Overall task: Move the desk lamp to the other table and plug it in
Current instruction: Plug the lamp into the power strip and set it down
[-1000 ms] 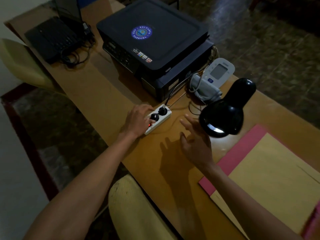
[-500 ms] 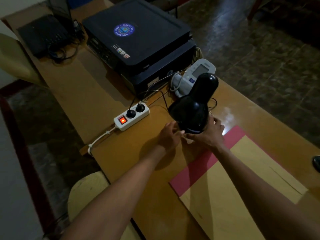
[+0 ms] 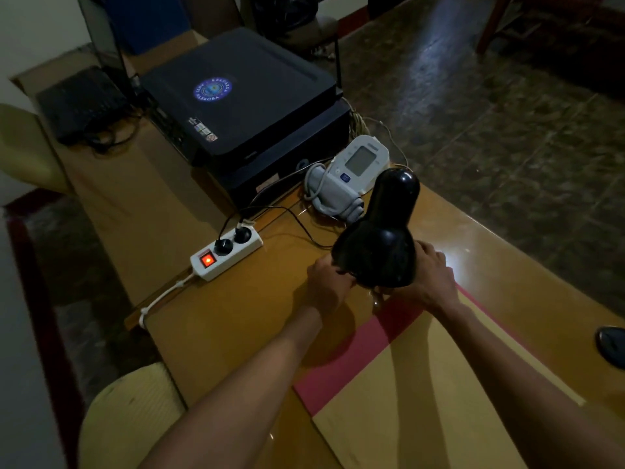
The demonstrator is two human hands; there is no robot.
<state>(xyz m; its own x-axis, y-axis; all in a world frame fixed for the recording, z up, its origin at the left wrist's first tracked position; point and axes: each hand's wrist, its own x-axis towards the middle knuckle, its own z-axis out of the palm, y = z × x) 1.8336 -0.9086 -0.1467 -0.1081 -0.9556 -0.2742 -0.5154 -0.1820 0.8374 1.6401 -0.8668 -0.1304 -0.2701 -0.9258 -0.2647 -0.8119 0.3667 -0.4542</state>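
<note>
The black desk lamp [image 3: 382, 238] stands on the wooden table [image 3: 257, 326], its glossy shade pointing down and casting a bright patch of light to its right. My left hand [image 3: 329, 279] touches the left rim of the shade. My right hand [image 3: 431, 279] wraps the right side of the shade. The lamp's base is hidden under the shade and my hands. Its thin black cord runs left to a white power strip [image 3: 226, 253] with a lit red switch and two black plugs in it.
A black printer [image 3: 243, 96] sits at the back, with a white blood pressure monitor [image 3: 351, 177] and its cuff beside the lamp. A pink and tan folder [image 3: 406, 384] lies near me. Pale chairs stand left and below. A dark object [image 3: 612, 345] lies at the right edge.
My left hand left the power strip and came to the lamp shade. My right hand closed on the shade's right side. The shade tipped further down, and the view shifted.
</note>
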